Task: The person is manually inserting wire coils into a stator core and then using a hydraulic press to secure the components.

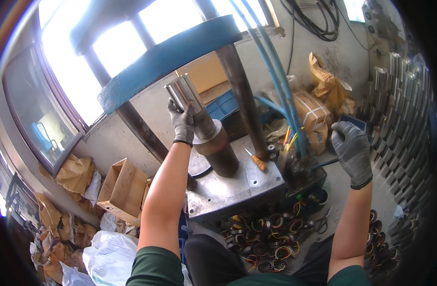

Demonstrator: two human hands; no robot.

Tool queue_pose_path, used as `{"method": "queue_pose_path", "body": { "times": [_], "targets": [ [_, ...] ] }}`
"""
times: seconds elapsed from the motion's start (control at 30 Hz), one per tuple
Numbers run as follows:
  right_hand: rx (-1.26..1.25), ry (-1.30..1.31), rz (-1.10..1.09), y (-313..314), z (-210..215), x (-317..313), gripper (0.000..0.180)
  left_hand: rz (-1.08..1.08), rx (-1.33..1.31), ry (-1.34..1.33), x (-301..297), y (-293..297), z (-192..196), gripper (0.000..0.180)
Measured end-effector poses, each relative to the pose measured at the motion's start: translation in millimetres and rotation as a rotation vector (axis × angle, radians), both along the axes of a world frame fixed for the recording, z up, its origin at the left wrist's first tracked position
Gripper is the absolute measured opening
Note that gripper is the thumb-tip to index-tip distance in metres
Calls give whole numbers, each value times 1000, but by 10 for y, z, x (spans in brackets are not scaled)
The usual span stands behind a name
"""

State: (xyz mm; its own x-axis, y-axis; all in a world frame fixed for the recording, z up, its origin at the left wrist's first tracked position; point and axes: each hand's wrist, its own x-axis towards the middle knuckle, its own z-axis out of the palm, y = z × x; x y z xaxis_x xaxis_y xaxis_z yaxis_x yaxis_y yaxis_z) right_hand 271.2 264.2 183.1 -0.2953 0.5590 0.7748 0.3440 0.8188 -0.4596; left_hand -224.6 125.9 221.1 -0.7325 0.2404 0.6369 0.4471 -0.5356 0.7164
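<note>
I note my left hand (pixel 182 121), gloved in grey, closed around a shiny steel cylinder (pixel 185 95), fingers wrapped tight about its lower part. The cylinder stands tilted, its lower end set into the top of a dark round fixture (pixel 217 150) on the press bed plate (pixel 237 188). I judge the grip low on the tube serves to steer it into the fixture while the polished upper part stays free.

My right hand (pixel 352 150), also gloved, hangs well apart to the right, above the bench edge, fingers curled loosely together and holding nothing that I can make out. It is near the blue hoses (pixel 280 81) and a valve block (pixel 299 169), likely kept ready by the controls.

An orange-handled screwdriver (pixel 256 161) lies on the plate just beside the press column (pixel 242 95), within reach. Wound stator coils (pixel 266 238) lie heaped below the plate. A cardboard box (pixel 123 190) stands open at the left, and stacked metal tubes (pixel 400 105) line the right.
</note>
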Motion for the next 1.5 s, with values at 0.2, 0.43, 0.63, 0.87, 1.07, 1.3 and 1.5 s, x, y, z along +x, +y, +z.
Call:
{"method": "queue_pose_path", "body": {
  "times": [0.2, 0.43, 0.63, 0.87, 1.07, 1.3, 1.5],
  "targets": [
    [89, -316, 28, -9, -169, 323, 14, 161, -268, 22, 130, -34, -475, 87],
    [9, -997, 212, -463, -330, 940, 26, 113, -285, -58, 45, -171, -425, 75],
    [-186, -1412, 374, -839, -637, 1079, 27, 154, -323, -51, 120, -174, -393, 79],
    [-110, -1205, 129, -1138, -722, 1044, 23, 134, -383, -56, 288, -193, -324, 97],
    [-198, -881, 110, -1054, -907, 1063, 17, 136, -344, -15, 62, -179, -421, 97],
    [-129, -855, 86, -1076, -842, 1055, 19, 94, -334, -4, 245, -217, -365, 100],
    [-123, -887, 115, -1024, -868, 1094, 22, 95, -259, -16, 242, -215, -363, 105]
  ]
}}
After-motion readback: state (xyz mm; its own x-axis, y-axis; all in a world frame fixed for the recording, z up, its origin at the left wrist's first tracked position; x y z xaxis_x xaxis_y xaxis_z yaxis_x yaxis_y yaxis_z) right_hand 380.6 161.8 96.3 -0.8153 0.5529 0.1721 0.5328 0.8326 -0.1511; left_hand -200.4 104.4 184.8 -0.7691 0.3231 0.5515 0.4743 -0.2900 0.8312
